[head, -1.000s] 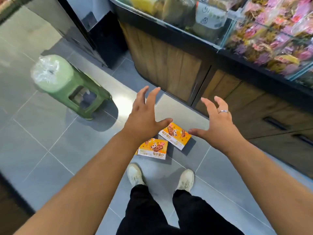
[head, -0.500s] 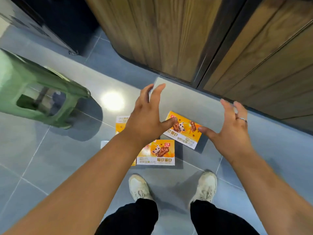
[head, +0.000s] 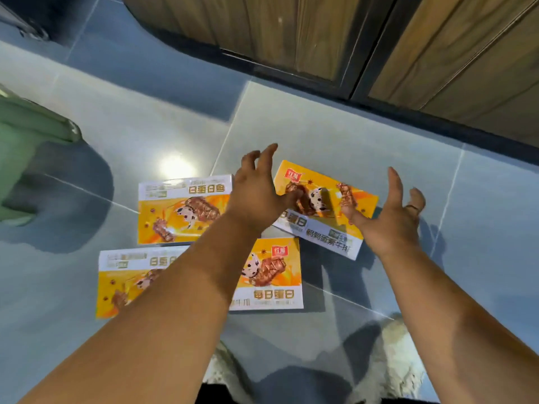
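Two hands are spread wide, holding nothing. The left hand [head: 256,196] and right hand [head: 390,220] hang over the ends of the tilted orange box [head: 318,185], which lies flat on the floor [head: 335,126] beside three other boxes [head: 180,211]. It may slip, since a flat box gives fingers little edge to grab.

Four orange snack boxes [head: 183,211] are lying flat on the grey tiled floor [head: 320,135], three sitting squarely together, the tilted box [head: 323,223] lying askew just beside them; a green stool [head: 26,158] is standing at the left.
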Action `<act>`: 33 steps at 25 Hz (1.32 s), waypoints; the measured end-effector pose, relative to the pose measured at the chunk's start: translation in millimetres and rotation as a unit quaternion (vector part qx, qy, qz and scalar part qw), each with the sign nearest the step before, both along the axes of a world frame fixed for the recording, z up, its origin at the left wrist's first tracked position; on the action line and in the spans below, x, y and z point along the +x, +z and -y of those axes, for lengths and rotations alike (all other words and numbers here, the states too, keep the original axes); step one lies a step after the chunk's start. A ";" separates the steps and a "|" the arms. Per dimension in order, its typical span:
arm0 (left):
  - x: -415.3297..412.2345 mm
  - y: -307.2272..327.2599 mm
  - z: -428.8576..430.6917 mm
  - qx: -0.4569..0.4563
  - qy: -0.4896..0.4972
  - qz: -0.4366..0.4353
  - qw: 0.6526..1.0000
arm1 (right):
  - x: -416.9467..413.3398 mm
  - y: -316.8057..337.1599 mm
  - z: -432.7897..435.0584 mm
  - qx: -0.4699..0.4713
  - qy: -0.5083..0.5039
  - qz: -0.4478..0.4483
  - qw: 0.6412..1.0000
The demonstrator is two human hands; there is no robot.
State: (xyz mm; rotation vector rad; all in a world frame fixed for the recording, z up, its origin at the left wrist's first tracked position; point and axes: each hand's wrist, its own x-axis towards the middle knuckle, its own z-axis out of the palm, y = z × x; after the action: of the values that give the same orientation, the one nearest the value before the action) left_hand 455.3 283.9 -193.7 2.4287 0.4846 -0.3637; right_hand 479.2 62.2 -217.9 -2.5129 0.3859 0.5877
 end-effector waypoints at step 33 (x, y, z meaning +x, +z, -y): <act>34.2 368.7 -5.8 0.037 0.040 0.031 0.998 | 55.7 386.7 -44.7 -0.003 0.061 0.137 0.989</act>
State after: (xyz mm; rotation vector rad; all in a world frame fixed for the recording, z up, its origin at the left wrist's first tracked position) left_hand 489.4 289.7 175.1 2.4746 0.5746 -0.2408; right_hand 535.0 107.0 168.8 -2.5910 0.1318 0.2788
